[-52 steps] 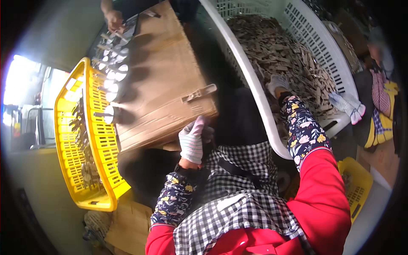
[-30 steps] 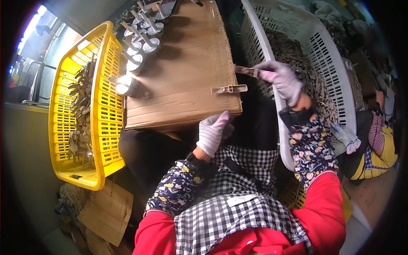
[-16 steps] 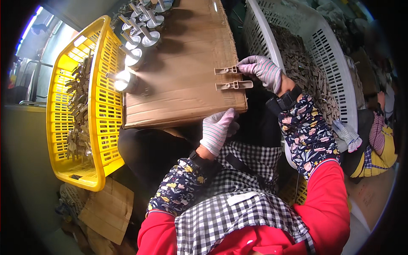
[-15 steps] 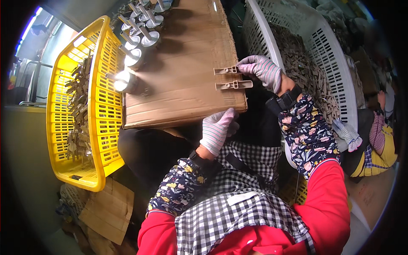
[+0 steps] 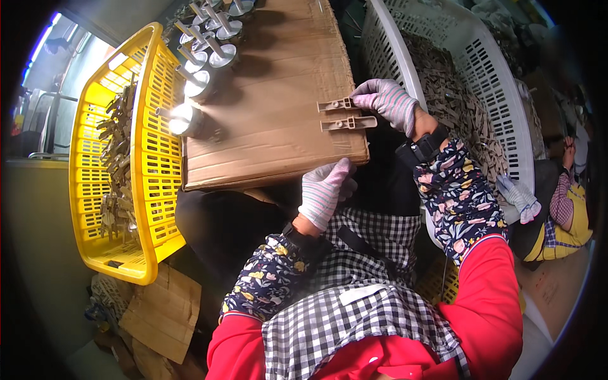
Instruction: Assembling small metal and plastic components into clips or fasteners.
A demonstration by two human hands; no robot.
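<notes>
My right hand, in a striped knit glove, is closed with its fingertips on the right end of a beige plastic clip-like part. That part lies at the right edge of a brown cardboard sheet. A second, similar beige part lies just nearer, roughly parallel, its right end sticking out past the cardboard. My left hand, gloved alike, is closed at the cardboard's near edge, thumb and fingers pressed together. Whatever it may hold is hidden.
Several round metal pieces with upright rods stand on the cardboard's left side. A yellow basket of metal parts is at the left. At the right, a white basket holds many beige parts; another person's gloved hand is beside it.
My right hand and the far beige part have shifted very slightly left. My left hand has hardly moved. The other person's raised hand at the far right has moved a little.
</notes>
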